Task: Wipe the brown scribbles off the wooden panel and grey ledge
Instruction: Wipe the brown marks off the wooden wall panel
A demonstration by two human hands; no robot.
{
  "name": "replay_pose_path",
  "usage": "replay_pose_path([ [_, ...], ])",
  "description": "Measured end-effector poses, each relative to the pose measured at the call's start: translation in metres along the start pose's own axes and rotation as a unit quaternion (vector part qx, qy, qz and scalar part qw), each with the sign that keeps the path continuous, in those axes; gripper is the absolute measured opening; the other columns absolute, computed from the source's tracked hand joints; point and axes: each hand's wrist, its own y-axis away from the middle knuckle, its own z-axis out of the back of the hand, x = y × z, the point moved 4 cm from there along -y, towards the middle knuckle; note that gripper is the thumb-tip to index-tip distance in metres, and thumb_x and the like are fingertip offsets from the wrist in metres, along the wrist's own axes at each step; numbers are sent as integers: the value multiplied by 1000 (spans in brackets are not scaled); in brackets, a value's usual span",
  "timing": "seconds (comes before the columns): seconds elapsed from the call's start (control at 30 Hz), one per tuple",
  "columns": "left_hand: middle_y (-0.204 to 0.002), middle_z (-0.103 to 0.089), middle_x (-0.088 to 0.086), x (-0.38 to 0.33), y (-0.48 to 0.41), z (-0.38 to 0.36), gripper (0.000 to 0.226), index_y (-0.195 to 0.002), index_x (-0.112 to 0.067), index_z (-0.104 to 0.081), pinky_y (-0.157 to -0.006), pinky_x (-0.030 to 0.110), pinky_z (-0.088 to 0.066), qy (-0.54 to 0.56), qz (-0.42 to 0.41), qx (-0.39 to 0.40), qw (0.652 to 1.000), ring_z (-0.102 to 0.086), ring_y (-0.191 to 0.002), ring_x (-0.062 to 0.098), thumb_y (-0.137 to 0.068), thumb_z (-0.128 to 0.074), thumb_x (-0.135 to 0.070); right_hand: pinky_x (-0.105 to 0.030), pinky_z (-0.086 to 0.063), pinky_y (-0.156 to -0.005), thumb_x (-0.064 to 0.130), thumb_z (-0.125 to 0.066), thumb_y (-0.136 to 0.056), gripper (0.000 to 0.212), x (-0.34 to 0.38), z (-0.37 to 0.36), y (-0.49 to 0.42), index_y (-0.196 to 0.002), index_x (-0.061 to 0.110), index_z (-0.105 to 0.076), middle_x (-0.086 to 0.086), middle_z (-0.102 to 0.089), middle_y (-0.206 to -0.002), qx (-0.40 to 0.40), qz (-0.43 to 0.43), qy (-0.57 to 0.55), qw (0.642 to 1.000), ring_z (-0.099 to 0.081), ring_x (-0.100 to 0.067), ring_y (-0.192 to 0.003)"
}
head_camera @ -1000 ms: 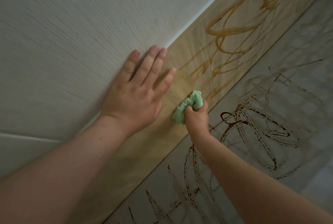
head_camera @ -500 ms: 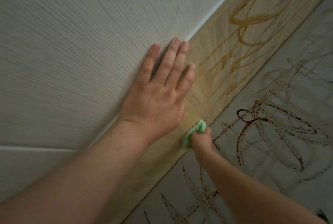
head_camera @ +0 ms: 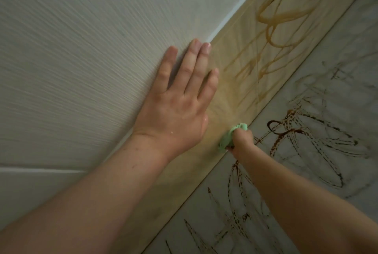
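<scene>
A person's right hand (head_camera: 242,141) grips a wadded green cloth (head_camera: 230,137), fingers curled tight round it, and presses it against the wooden panel (head_camera: 235,82) at its lower edge, right where it meets the grey ledge (head_camera: 335,82). The left hand (head_camera: 173,110) lies flat on the white wall (head_camera: 92,49) at 10 o'clock from the cloth, fingers (head_camera: 190,63) straight and holding nothing, the little finger over the panel.

Brown scribbles (head_camera: 286,14) loop across the panel toward 1 o'clock; darker ones (head_camera: 296,137) cover the ledge from 3 to 6 o'clock.

A yellowish haze around the cloth suggests the marks smear as much as they lift, so a loaded cloth could spread stain over cleaned wood. A slip past the seam would likely drag the ledge's dark marks up onto the panel. The right forearm crosses the ledge scribbles; whether it touches them cannot be told, but contact would carry brown along.

The seam runs from 7 to 1 o'clock, the white trim parallel above it. Open room lies along the strip toward 1 o'clock; the left palm crowds strokes toward 10.
</scene>
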Motion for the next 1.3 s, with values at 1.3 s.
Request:
replay_pose_path([
  [1.3, -136, -56, 26, -1, -56, 51, 59, -131, 5, -55, -128, 55, -11, 57, 69, -64, 994, -38, -145, 42, -77, -56, -20, -62, -22, -124, 9, -43, -100, 77, 166, 14, 194, -162, 42, -14, -5, -9, -171, 116, 641, 335, 681, -5, -33, -158],
])
